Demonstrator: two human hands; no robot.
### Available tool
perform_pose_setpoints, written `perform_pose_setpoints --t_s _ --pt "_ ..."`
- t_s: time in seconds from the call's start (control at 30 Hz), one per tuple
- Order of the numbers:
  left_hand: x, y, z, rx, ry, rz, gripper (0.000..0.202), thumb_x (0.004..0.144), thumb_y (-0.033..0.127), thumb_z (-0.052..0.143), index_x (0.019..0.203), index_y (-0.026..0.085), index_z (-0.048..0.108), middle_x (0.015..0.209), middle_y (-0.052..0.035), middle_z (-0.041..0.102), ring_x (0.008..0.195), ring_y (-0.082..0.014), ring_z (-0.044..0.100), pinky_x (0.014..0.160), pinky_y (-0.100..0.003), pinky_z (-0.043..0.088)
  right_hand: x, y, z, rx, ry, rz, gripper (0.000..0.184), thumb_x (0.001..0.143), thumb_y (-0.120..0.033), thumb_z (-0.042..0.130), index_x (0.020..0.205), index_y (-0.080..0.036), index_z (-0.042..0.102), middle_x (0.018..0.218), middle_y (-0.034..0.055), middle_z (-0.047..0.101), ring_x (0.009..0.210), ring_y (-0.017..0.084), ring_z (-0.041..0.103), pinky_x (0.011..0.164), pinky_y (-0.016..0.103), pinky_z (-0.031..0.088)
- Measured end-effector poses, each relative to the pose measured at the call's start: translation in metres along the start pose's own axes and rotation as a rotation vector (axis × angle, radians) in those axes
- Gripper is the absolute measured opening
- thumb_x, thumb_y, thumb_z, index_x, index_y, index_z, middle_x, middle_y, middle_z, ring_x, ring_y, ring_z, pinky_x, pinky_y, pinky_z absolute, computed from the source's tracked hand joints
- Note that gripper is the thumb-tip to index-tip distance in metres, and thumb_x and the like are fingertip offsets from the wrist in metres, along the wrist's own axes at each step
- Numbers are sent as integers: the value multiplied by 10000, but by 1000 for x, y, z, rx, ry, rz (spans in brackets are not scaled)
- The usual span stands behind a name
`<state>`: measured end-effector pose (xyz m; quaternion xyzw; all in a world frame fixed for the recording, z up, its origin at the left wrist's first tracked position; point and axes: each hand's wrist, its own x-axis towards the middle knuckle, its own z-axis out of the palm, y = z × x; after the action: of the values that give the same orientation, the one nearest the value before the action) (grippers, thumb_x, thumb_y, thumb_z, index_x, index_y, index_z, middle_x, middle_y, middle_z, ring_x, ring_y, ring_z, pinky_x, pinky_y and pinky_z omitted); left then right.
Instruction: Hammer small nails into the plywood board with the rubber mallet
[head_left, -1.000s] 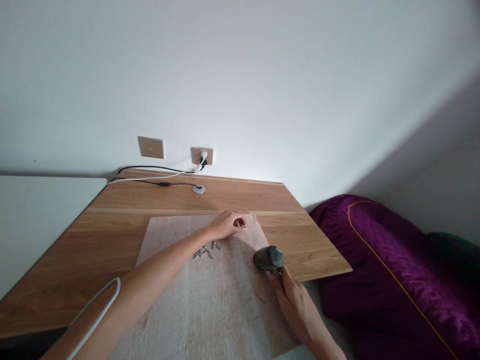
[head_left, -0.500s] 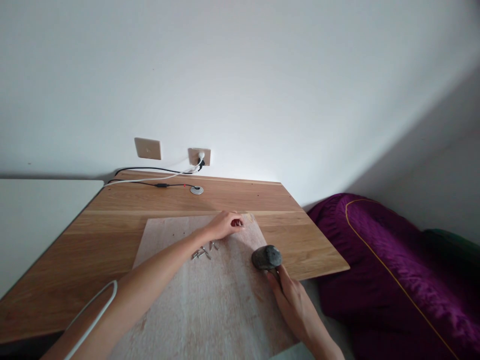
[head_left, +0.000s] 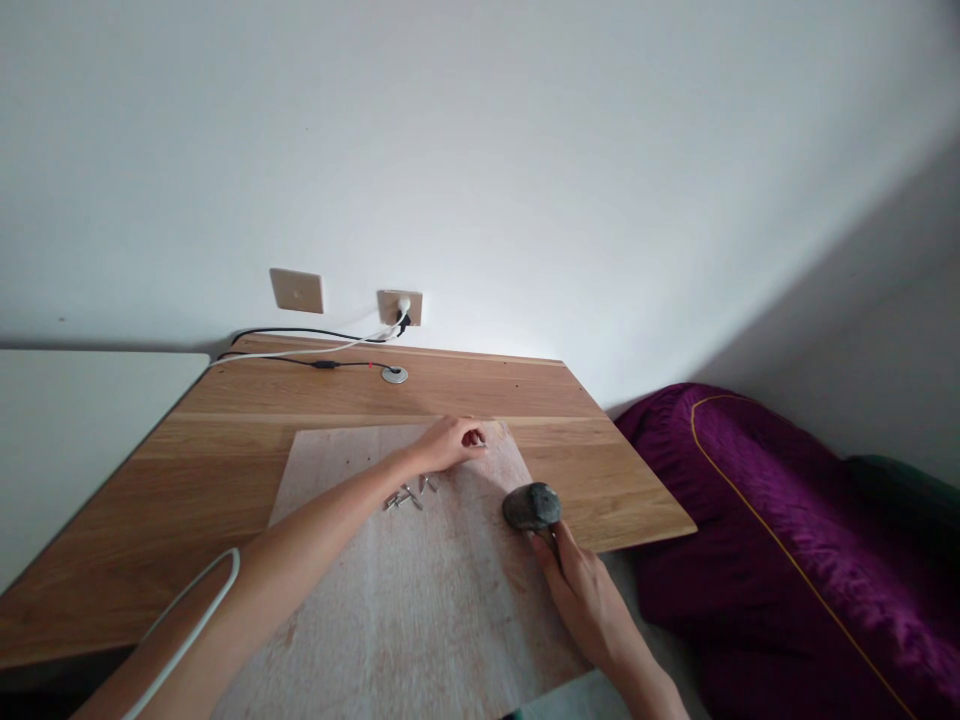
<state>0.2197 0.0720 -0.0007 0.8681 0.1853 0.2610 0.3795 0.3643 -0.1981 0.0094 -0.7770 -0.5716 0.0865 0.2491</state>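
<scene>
My left hand (head_left: 454, 442) is closed in a pinch near the far right corner of a pale wooden board (head_left: 420, 610). Its curled fingers largely hide something tiny between them, too small to name. Wrapped round the handle of a rubber mallet (head_left: 531, 507) is my right hand (head_left: 581, 590). The mallet's dark, worn head hovers low over the board's right side, apart from the left hand. Several small silvery metal pieces (head_left: 405, 497), like screws or bolts, lie loose on the board beside my left forearm.
Beneath the board is a wooden desk (head_left: 600, 480) against a white wall. Cables (head_left: 322, 350) run from a wall socket (head_left: 400, 307) along the desk's back edge. A white panel (head_left: 90, 450) stands left; a purple cover (head_left: 720, 540) drapes something on the right.
The view has shifted slightly. My left fingers have curled a little closer together at the same spot; the mallet stays nearly where it was.
</scene>
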Motion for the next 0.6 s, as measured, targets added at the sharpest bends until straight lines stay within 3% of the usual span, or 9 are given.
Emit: perform_pose_setpoints --t_s 0.33,0.6 --pt "1 0 1 59 17 37 94 832 160 725 915 165 767 861 -27 727 758 -154 667 712 -228 456 3 -8 -7 59 -45 2 445 1050 -453 364 1277 -193 644 1132 157 788 1070 328 755 886 415 584" --pt "0 1 -2 70 12 46 62 848 211 753 894 170 760 865 -22 714 785 -159 662 736 -231 458 1 2 -1 43 -41 25 510 1046 -514 366 1333 -170 609 1180 174 772 1116 346 735 904 422 566"
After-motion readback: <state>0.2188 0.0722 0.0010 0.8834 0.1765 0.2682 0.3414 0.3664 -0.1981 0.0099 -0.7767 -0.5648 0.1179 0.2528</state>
